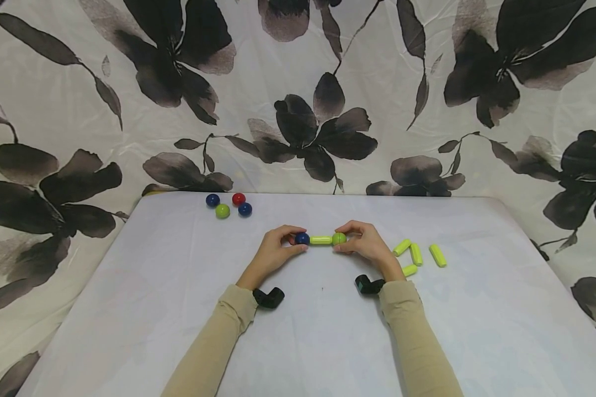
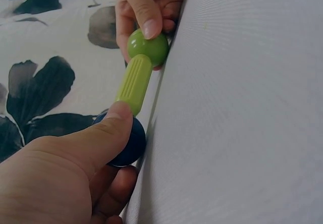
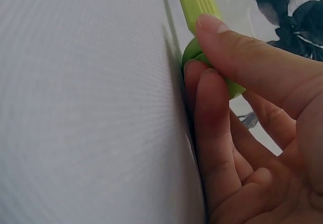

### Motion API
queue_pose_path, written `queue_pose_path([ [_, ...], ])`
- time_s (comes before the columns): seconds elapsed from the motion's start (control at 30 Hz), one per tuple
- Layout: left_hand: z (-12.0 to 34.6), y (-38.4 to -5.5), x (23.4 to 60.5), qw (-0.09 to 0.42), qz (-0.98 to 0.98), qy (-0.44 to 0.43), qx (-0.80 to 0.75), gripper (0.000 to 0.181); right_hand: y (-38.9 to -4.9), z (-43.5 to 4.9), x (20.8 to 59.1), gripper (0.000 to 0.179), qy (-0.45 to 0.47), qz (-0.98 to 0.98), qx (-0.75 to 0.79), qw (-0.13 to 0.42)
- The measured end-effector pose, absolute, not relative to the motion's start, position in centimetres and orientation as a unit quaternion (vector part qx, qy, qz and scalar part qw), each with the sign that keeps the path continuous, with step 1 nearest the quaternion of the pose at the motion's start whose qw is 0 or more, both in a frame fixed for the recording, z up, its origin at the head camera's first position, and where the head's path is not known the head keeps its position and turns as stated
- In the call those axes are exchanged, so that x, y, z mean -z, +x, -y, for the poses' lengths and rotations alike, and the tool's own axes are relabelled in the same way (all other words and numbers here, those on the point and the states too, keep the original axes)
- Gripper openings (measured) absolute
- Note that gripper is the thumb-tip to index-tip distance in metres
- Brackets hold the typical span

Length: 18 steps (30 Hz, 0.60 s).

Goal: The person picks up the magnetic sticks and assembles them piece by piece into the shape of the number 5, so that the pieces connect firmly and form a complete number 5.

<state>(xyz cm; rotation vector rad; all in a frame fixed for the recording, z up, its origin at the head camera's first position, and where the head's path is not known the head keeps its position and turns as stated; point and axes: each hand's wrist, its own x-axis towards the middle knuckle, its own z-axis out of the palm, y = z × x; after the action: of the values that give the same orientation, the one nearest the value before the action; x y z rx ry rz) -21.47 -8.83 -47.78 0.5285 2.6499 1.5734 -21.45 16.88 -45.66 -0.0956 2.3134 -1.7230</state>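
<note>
Over the middle of the white worktop (image 1: 323,342), nearer the far edge and about midway between the side edges, a green stick (image 1: 320,240) lies in line between a blue ball (image 1: 302,238) and a green ball (image 1: 339,238). The left hand (image 1: 273,251) has its grip pinching the blue ball, thumb reaching over onto the stick's end (so the meeting point there is hidden). A bit of red shows among its fingers, too covered to name. The right hand's (image 1: 370,245) grip pinches the green ball between thumb and fingertips, and the stick's other end meets that ball.

Toward the far left corner, just inside the far edge, sit four loose balls: two dark blue balls (image 1: 212,200), a red ball (image 1: 238,199) and a lime ball (image 1: 222,210). Toward the right edge, beside the right wrist, lie four spare sticks (image 1: 437,256), one partly hidden by that wrist. Flowered cloth (image 1: 323,149) hangs behind the far edge.
</note>
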Motion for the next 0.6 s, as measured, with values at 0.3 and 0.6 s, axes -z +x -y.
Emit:
queue_pose_path([
  [0.3, 8.88, -21.50, 47.84, 0.007, -0.846, 0.172, -0.504, 0.039, -21.49, -16.94, 45.83, 0.041, -0.038, -0.793, 0.595, 0.129],
  [0.6, 8.81, -21.46, 47.88, 0.012, -0.846, 0.166, -0.507, 0.041, -21.45, -16.99, 45.23, 0.043, -0.049, -0.818, 0.558, 0.135],
])
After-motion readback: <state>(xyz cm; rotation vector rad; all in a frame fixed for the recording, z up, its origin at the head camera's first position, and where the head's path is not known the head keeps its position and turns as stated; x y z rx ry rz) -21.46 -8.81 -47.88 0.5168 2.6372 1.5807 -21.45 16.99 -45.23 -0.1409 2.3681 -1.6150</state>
